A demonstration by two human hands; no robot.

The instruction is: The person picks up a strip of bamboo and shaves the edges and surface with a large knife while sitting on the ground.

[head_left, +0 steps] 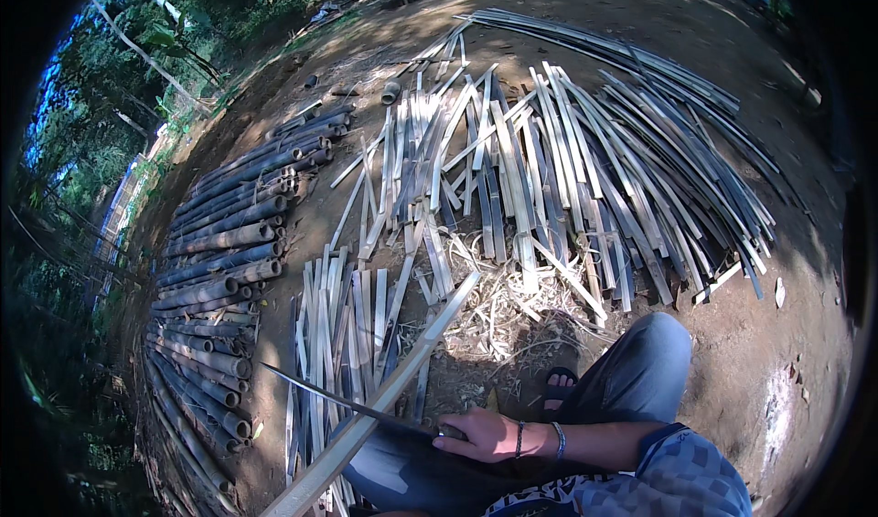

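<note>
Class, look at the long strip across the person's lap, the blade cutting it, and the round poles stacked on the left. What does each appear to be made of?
Long strip: split bamboo, pale and matte, a raw fibrous face, like the strips piled nearby.
Blade: probably metal, thin, dark, tapering to a point; the right hand grips its handle.
Round poles: whole bamboo, grey-green and dull, with hollow cut ends showing.

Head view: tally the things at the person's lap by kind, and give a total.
Knife: 1
Long bamboo strip: 1
Right hand: 1
Wrist bands: 2
Sandalled foot: 1
Total: 6
</note>
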